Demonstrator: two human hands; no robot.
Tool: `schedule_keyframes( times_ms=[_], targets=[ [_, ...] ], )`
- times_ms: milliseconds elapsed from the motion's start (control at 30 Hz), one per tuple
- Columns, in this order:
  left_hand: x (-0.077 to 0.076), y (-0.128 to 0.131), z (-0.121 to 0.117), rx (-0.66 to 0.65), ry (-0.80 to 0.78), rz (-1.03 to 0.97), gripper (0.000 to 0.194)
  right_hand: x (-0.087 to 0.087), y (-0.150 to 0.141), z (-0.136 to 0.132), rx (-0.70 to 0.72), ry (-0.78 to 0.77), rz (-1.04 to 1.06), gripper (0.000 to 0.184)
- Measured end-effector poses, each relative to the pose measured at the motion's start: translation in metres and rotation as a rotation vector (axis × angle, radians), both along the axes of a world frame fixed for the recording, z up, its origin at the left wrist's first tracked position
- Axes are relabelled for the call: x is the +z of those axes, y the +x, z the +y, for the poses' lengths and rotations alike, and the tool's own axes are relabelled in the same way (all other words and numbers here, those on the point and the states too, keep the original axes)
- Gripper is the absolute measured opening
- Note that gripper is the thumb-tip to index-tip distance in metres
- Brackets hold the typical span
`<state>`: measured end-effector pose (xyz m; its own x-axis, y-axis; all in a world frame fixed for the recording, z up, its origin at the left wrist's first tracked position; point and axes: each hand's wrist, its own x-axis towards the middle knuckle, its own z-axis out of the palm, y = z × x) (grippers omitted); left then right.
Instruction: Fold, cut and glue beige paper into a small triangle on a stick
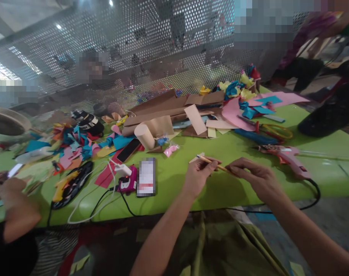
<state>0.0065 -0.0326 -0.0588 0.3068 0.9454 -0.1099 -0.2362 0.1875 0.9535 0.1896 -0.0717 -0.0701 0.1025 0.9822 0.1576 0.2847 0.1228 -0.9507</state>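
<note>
A thin, tan, pencil-like stick (208, 160) is held between my two hands above the green table. My left hand (199, 174) pinches it near its pale end, thumb on top. The fingertips of my right hand (253, 174) close on its other end, which they partly hide. A small pale piece of paper (195, 158) shows just behind my left fingers; whether they touch it I cannot tell. To the right of my right hand lies a pink hot glue gun (292, 158), its black cord running down over the table edge.
A phone (146, 177) and a magenta power adapter (127, 180) with cables lie on the left. Scissors (274, 132), a cardboard tube (145, 137), and colored paper scraps (76, 143) cover the table's back. Another person's arm (17, 203) rests at far left.
</note>
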Motion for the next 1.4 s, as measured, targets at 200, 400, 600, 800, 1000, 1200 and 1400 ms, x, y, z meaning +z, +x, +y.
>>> schedule_keyframes(
  times_ms=[200, 400, 600, 800, 1000, 1200, 1400],
  targets=[
    [0.004, -0.004, -0.002, 0.060, -0.092, -0.072, 0.033, 0.001, 0.007, -0.004, -0.114, -0.056, 0.269, 0.027],
    [0.003, 0.008, -0.008, 0.059, -0.193, -0.262, 0.032, -0.007, -0.022, -0.006, 0.068, -0.270, 0.561, 0.034],
    [-0.003, 0.017, -0.016, 0.109, -0.200, -0.281, 0.039, -0.010, -0.047, -0.006, -0.054, -0.153, 0.661, 0.038],
    [-0.003, 0.009, -0.018, 0.148, -0.166, -0.253, 0.037, -0.011, -0.034, -0.012, -0.077, -0.133, 0.535, 0.035],
    [-0.006, 0.005, -0.017, 0.209, -0.224, -0.277, 0.039, -0.019, -0.021, -0.012, -0.238, -0.026, 0.620, 0.031],
    [-0.007, 0.008, -0.022, 0.197, -0.272, -0.317, 0.046, -0.012, -0.024, -0.005, -0.180, -0.052, 0.619, 0.035],
    [-0.004, -0.002, -0.018, 0.247, -0.222, -0.291, 0.039, -0.011, -0.018, -0.010, -0.185, -0.056, 0.565, 0.030]
  ],
)
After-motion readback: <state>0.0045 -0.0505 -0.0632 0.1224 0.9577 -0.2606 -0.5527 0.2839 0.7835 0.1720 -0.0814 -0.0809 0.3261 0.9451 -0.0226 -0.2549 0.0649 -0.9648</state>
